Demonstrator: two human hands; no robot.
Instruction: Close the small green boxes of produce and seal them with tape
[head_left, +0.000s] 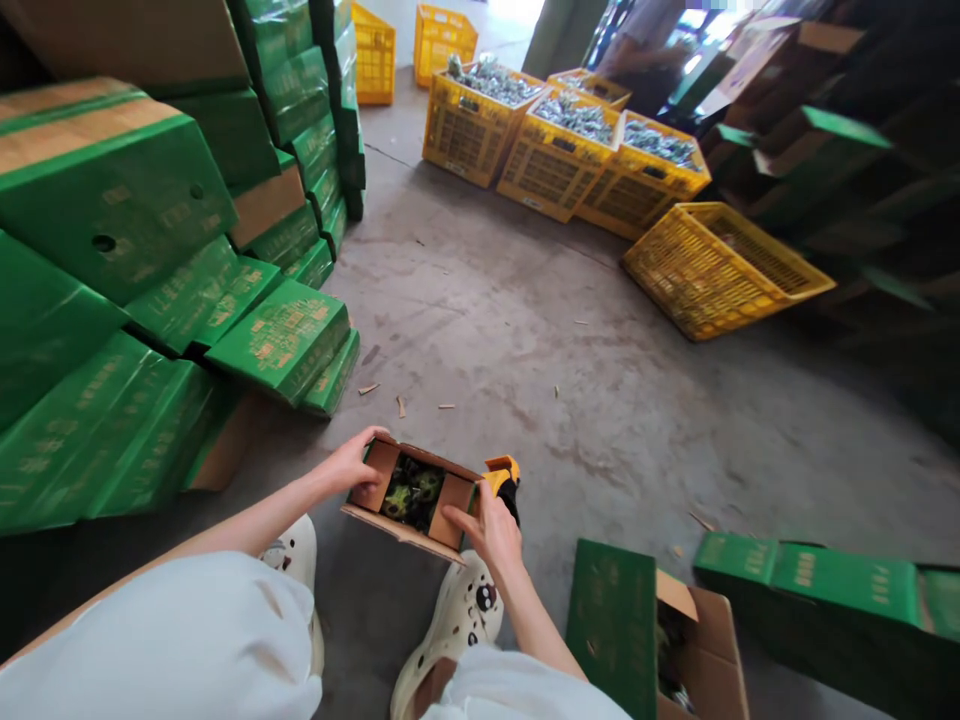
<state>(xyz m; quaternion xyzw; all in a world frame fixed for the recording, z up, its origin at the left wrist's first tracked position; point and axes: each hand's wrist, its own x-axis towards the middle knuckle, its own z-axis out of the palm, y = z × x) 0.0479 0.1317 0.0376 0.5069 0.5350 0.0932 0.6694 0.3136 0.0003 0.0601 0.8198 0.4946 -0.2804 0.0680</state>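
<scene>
In the head view a small cardboard box is held up above the floor between my knees. Its two short end flaps are folded inward, and dark green, leafy-looking clumps show in the gap between them. My left hand grips the left end, thumb on the flap. My right hand grips the right end, its thumb pressing on the other flap. Just beyond the right hand is a yellow and black tool, perhaps a tape dispenser; whether my fingers hold it too is hidden.
Green cartons are stacked high at left. Yellow crates filled with greyish pieces stand at the back, and a tilted yellow crate lies nearer. An open green carton stands at lower right. Cardboard scraps litter the floor.
</scene>
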